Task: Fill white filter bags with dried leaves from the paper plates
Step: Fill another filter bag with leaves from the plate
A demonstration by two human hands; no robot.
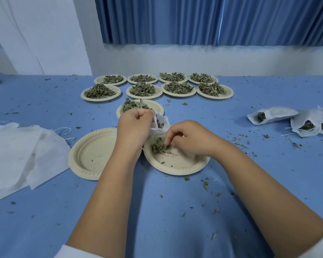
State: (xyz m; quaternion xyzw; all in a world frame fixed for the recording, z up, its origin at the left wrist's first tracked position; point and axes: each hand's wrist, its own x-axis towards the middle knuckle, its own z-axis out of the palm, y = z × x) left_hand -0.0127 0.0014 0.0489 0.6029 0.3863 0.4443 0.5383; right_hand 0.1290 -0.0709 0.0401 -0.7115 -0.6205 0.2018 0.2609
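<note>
Mid-fill at the near plate: from my remote seat I see the left hand (136, 123) pinching the mouth of a white filter bag (162, 125) betw. thumb & curled fingers, holding it open just above the far rim of the near paper plate (177, 163). The right hand (186, 139) is down in that plate, fingertips bunched together, pinching a tuft of the few dried leaves (158, 148) left there. I judge this plate nearly spent. Next move calls for lifting the pinch w/o shedding crumbs & dropping it into the bag mouth close beside. An emptied plate (93, 155) lies left, flat empty bags (17, 151) beyond it, filled bags (274, 114) well to the right, heaped plates (100, 99) at the back
</note>
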